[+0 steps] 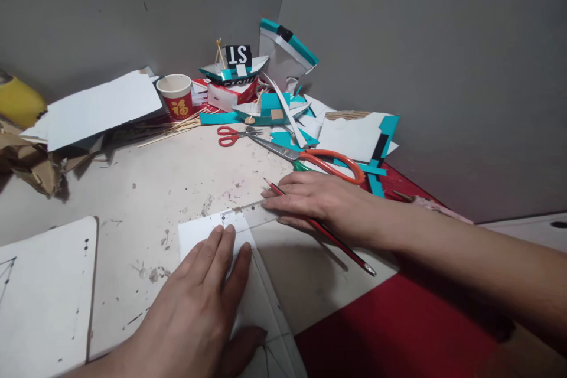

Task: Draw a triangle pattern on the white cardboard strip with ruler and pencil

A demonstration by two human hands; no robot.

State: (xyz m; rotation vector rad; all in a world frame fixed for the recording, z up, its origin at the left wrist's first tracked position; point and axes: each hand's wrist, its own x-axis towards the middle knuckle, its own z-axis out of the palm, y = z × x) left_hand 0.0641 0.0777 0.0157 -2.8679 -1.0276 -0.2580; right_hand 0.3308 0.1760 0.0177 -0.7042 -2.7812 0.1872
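My left hand (199,295) lies flat with fingers stretched over a white sheet of card (195,234), fingertips near a clear ruler (256,214). Pencil lines show on the card below the thumb. My right hand (323,204) rests on the ruler's far end, and a red and black pencil (336,243) is tucked between its fingers, its tip pointing away from me. Just beyond that hand lie large scissors (325,159) with orange handles. Small red-handled scissors (229,136) are farther off, beside the large blades.
Two small card boats (237,71) (270,109) stand at the back with teal and white scraps (349,139). A red and white paper cup (175,97) and thin wooden sticks (177,129) are left of them. A white board (48,295) lies at the left, and red fabric (390,331) at the right.
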